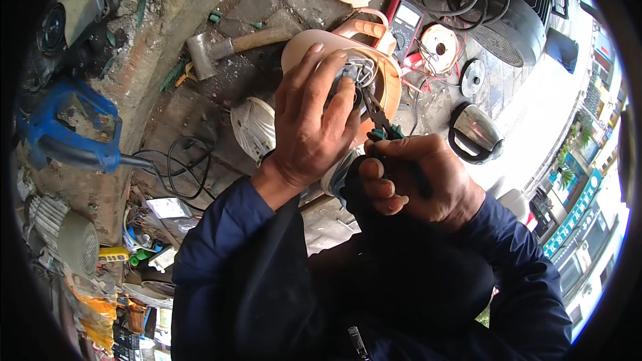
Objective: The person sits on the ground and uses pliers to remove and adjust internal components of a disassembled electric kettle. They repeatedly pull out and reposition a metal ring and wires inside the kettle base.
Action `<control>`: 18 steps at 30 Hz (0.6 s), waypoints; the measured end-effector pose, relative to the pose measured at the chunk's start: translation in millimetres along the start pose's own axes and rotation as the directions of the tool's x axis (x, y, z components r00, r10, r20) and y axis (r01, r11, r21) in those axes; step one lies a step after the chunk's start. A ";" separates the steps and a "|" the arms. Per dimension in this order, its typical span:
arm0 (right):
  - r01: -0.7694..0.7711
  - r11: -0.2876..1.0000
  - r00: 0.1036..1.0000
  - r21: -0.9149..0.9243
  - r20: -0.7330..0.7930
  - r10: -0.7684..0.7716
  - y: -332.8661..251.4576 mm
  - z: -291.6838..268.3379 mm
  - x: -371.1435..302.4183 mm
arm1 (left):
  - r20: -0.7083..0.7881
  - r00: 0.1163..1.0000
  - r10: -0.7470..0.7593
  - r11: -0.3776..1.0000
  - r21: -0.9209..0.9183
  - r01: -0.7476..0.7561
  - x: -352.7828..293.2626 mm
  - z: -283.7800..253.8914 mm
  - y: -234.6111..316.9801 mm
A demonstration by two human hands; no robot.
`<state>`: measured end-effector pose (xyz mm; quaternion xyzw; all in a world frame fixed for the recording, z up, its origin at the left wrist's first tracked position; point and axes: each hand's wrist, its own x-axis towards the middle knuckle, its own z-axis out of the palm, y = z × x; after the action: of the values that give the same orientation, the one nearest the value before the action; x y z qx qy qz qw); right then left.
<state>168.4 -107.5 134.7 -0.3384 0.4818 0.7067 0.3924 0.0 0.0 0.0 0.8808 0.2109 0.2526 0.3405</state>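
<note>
On the paved floor (277, 3), an open peach housing (392, 85) is sitting under the left hand (311, 110), which is partly covering it; whether its fingers (340, 102) are gripping anything, I cannot tell. The right hand (431, 180) is clutching pliers (379, 117), tips pointing toward white wires (365, 69).

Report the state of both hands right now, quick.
Left hand: fingers extended over the rounded peach plastic housing; whether it grips anything cannot be told.
Right hand: closed, holding the green-handled metal pliers.
</note>
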 end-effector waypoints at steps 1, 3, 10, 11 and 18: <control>-0.009 1.000 1.000 -0.027 -0.027 0.008 -0.9 3.2 -5.8 | 0.005 1.000 0.009 1.000 0.005 -0.009 1.4 -0.1 2.7; -0.031 0.997 0.998 -0.073 -0.058 0.027 -7.1 11.5 2.4 | 0.014 0.999 0.030 0.999 0.027 -0.030 0.0 -1.2 -8.5; -0.140 0.912 0.956 -0.386 -0.291 0.024 -24.5 35.0 -8.1 | 0.012 0.999 0.052 0.998 0.042 -0.052 1.1 0.4 -7.2; -0.132 0.880 0.949 -0.456 -0.314 -0.020 -27.2 39.1 -9.2 | 0.017 0.999 0.048 0.998 0.049 -0.049 1.8 1.6 -6.7; -0.485 0.374 0.741 -0.791 -0.598 -0.305 -50.5 85.3 -9.7 | -0.074 0.997 0.028 0.998 0.057 -0.024 3.9 7.0 0.6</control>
<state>208.8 -17.4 148.2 -0.6938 0.1272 0.7006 -0.1078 7.3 -1.7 -2.8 0.8827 0.2191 0.2834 0.3041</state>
